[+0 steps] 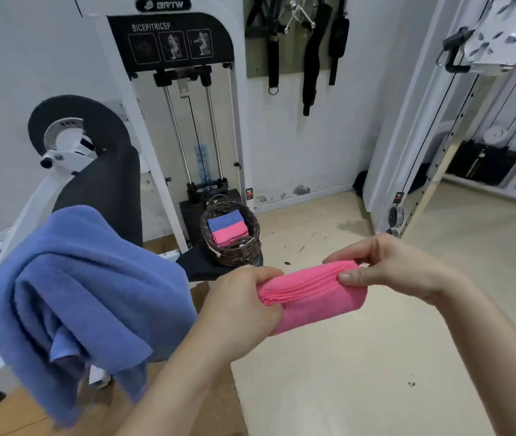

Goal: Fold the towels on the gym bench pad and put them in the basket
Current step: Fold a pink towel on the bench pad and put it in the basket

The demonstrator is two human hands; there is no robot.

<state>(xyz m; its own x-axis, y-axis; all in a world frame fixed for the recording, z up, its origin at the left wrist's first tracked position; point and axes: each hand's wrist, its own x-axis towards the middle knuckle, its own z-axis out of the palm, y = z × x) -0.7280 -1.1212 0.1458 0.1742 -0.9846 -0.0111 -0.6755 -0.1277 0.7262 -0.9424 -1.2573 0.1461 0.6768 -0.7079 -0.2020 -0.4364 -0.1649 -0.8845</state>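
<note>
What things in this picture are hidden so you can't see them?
Head view:
- Basket bottom: covered by the folded towels inside.
- Bench pad lower part: covered by the loose blue towel.
- Pink towel ends: covered by the left hand and right hand gripping them.

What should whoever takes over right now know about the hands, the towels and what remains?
Left hand grips one end of the held pink towel, folded small; right hand pinches the other end.
Draped blue towel hangs bunched and unfolded at the near end of the bench pad.
Basket holds a stored blue towel and a stored pink towel, both folded.
Done: two stored, third folded.
Left: put the held pink towel in the basket, then fold and store the draped blue towel.
</note>
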